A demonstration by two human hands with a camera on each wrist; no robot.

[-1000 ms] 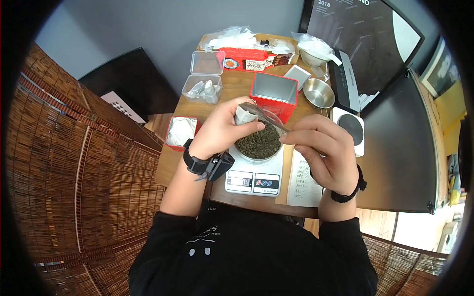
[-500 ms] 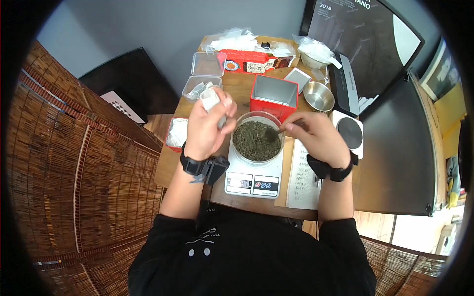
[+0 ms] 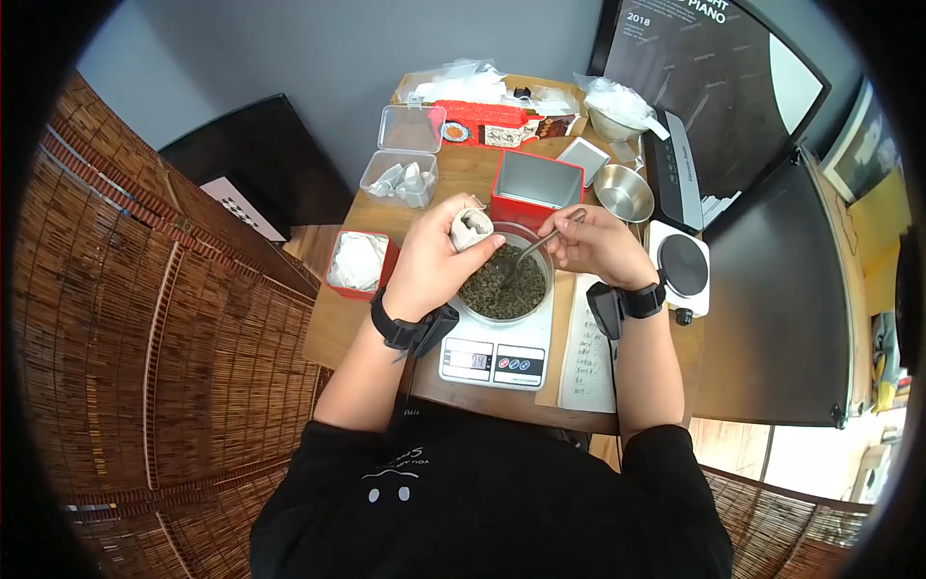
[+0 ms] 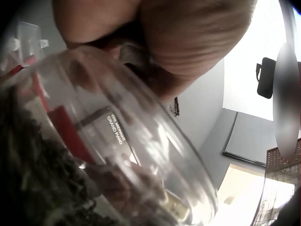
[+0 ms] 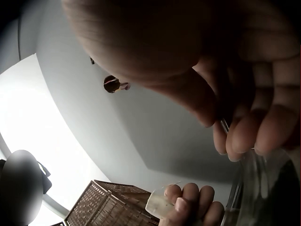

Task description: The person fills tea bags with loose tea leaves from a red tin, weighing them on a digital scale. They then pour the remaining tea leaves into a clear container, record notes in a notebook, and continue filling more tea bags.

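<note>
A clear glass bowl [image 3: 533, 247] of dark loose tea leaves [image 3: 502, 289] stands on a white kitchen scale [image 3: 492, 359]. My left hand [image 3: 446, 253] grips a small white tea bag [image 3: 472, 228] over the bowl's left rim. My right hand [image 3: 590, 241] pinches the handle of a metal spoon [image 3: 538, 244], whose tip dips into the leaves. In the left wrist view the bowl wall [image 4: 141, 141] and leaves [image 4: 33, 183] fill the frame under my palm. The right wrist view shows my fingers [image 5: 244, 127] on the spoon handle and the left hand with the bag [image 5: 162, 205].
Behind the bowl stands an open red tin [image 3: 536, 183], with a steel bowl [image 3: 623, 191] to its right. A clear box of tea bags [image 3: 397, 179] and a red tray of white bags [image 3: 357, 262] sit on the left. A small hotplate [image 3: 683, 262] and a paper sheet [image 3: 588, 357] lie on the right.
My left hand brought the tea bag back from the left to the bowl's rim. The right hand turned and raised the spoon handle, its tip still in the leaves.
</note>
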